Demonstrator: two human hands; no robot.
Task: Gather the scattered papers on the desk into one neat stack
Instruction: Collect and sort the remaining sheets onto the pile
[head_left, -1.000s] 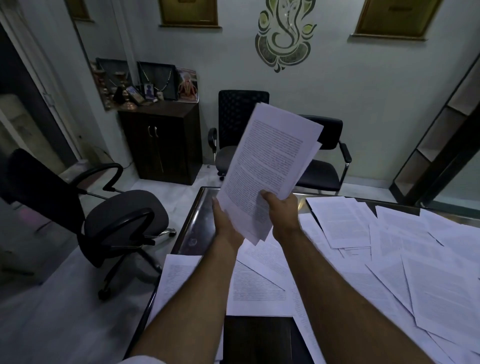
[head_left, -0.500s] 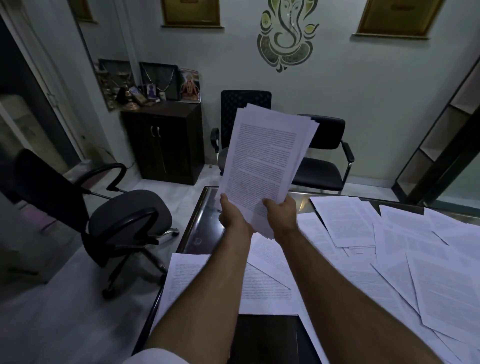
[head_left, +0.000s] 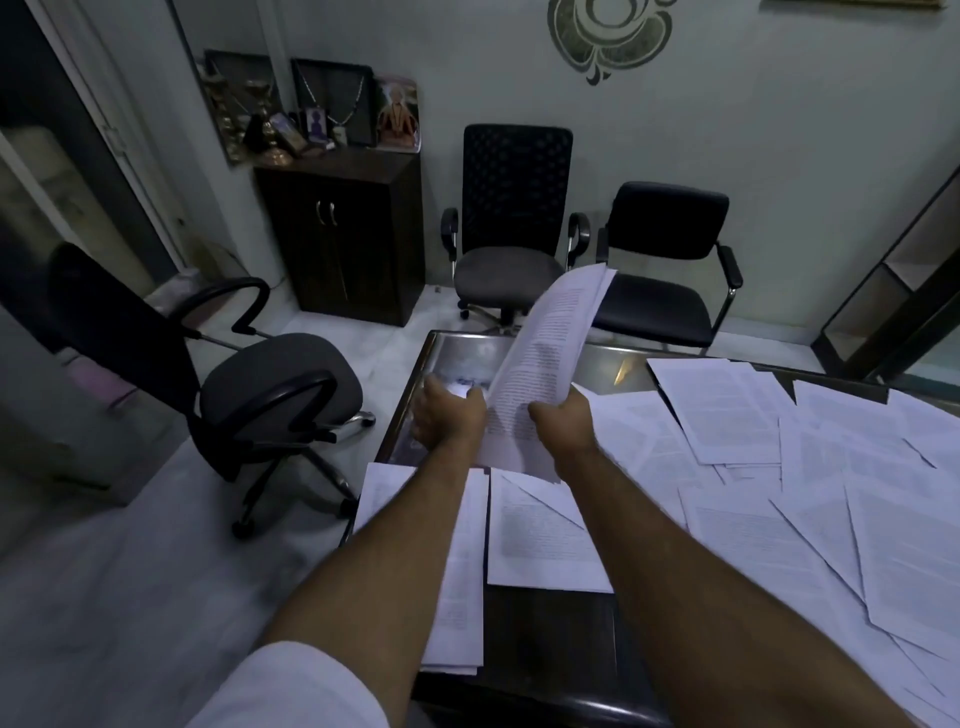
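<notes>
Lowered since half a second ago, the gathered sheaf of papers (head_left: 540, 364) now tilts forward over the near-left end of the tabletop (head_left: 597, 358), where before it stood nearly upright at chest height in front of the chairs.

Across the glossy dark tabletop, loose printed sheets (head_left: 779, 467) lie overlapping at odd angles, thickest toward the right, with a smaller pile (head_left: 457, 597) at the left edge partly under the left forearm and a single page (head_left: 545, 540) just beside it. Beyond the tabletop stand three black office chairs: a swivel chair (head_left: 270, 389) on the left and two against the far wall (head_left: 511, 218), next to a dark wooden cabinet (head_left: 353, 244) topped with framed pictures and small brass items (too dim to make out in detail).

Both bare arms reach forward from a white sleeve (head_left: 291, 686). The right hand (head_left: 563, 423) grips the sheaf's lower right edge, thumb curled over the printed face. The left hand (head_left: 447, 418) holds the lower left edge, fingers curled behind the pages. The sheaf hangs clear of the sheets beneath it.
</notes>
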